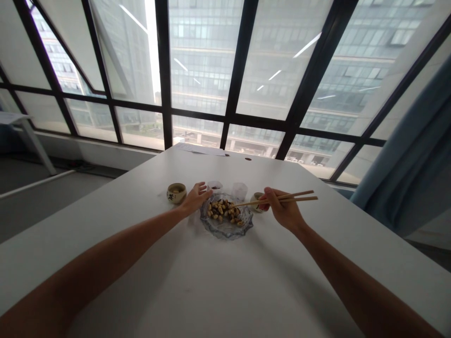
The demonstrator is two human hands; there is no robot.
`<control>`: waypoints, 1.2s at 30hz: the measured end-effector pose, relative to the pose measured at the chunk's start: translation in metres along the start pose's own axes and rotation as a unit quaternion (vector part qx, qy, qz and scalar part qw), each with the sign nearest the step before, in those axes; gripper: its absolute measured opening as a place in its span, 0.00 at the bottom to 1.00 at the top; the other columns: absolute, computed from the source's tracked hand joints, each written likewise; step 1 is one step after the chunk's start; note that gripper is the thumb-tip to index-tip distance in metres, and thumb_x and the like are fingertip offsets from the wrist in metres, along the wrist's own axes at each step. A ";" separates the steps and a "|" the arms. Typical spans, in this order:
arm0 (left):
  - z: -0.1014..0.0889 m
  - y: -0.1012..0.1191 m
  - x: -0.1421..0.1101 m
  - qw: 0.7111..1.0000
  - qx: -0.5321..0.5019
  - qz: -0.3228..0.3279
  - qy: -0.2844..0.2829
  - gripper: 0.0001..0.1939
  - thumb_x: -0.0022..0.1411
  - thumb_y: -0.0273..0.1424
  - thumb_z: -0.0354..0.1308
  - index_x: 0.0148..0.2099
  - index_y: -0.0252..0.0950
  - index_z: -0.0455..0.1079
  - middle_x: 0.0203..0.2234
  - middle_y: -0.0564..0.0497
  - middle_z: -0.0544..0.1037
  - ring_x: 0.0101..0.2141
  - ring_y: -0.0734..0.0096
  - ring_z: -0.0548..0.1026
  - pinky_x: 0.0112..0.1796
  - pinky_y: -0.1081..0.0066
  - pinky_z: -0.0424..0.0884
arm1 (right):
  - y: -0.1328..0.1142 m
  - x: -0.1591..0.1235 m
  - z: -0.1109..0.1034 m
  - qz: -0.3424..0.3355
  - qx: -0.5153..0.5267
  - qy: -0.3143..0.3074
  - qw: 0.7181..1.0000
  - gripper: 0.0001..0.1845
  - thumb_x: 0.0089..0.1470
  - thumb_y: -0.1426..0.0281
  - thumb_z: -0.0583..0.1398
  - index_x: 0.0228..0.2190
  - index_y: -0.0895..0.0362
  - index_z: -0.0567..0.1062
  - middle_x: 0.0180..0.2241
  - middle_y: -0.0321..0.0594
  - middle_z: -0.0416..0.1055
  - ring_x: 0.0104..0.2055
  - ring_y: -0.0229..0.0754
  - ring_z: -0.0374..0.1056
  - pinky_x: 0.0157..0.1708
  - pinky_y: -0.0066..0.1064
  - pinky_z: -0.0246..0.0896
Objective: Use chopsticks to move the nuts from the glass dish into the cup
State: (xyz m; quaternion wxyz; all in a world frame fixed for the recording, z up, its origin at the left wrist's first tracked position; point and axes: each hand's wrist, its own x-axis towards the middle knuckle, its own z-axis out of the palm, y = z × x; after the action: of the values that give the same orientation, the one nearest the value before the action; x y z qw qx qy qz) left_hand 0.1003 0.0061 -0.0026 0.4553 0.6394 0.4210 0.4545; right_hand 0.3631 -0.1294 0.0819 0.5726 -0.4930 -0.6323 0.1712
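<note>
A glass plate (227, 233) with a wavy rim holds a heap of nuts (222, 210), some pale and some dark. My right hand (283, 211) is closed around a pair of wooden chopsticks (303, 199), whose tips reach the nuts from the right. At the plate's left rim, my left hand (194, 198) has its fingers stretched out, holding nothing. Close to those fingers is a small clear cup (215, 184) with something dark inside. Another clear cup (239, 190) stands behind the plate. A small ceramic cup (258, 203) is partly hidden behind my right hand.
Left of my left hand stands a ceramic cup (176, 194) with a dark character on it. Everything rests on a white table (218, 286). Papers (200, 149) lie at its far edge before the windows. A blue curtain (401, 159) hangs at right.
</note>
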 end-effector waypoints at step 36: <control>-0.002 -0.002 -0.004 1.000 0.000 0.004 0.000 0.25 0.58 0.37 0.65 0.55 0.34 0.70 0.55 0.39 0.77 0.57 0.54 0.74 0.58 0.57 0.70 | 0.015 0.004 0.003 0.059 0.052 0.050 0.996 0.34 0.45 0.36 0.65 0.20 0.57 0.77 0.14 0.41 0.72 0.14 0.39 0.66 0.15 0.29 0.64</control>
State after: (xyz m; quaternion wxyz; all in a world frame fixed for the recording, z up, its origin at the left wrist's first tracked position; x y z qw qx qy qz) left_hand 0.0973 0.0030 -0.0047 0.4536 0.6411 0.4188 0.4559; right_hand 0.3679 -0.1179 0.0717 0.6170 -0.5072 -0.5631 0.2121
